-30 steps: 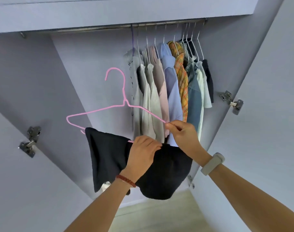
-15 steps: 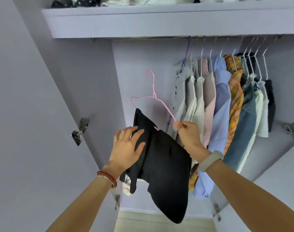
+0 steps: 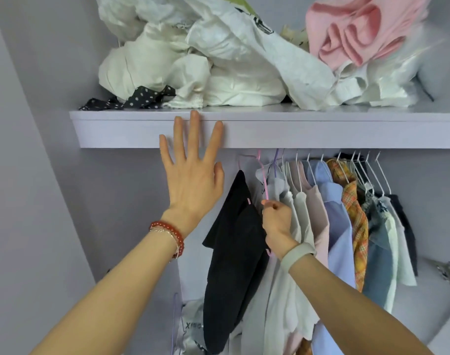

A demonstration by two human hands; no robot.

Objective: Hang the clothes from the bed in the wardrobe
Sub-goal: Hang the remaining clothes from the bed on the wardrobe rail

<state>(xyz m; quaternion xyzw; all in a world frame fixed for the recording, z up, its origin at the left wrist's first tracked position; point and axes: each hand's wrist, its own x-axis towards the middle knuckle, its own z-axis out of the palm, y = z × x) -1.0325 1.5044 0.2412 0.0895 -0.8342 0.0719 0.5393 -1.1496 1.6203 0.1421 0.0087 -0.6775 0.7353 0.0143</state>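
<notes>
Lilac wardrobe [image 3: 39, 201], shelf edge [image 3: 295, 129] low over the rail. My left hand [image 3: 193, 180] is spread flat, fingertips on that edge, holding nothing. The black garment [image 3: 234, 252] hangs limp over the pink wire hanger [image 3: 264, 183], hook up by the rail: light, soft, I judge liable to slide off. My right hand [image 3: 276, 219] pinches the hanger's wire. Free room lies left; hung shirts [image 3: 334, 226] crowd right.

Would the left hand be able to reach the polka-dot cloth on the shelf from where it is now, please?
Probably yes: the left hand is open, fingertips at the shelf edge, and the polka-dot cloth lies at the front just above, with nothing between them.
</notes>
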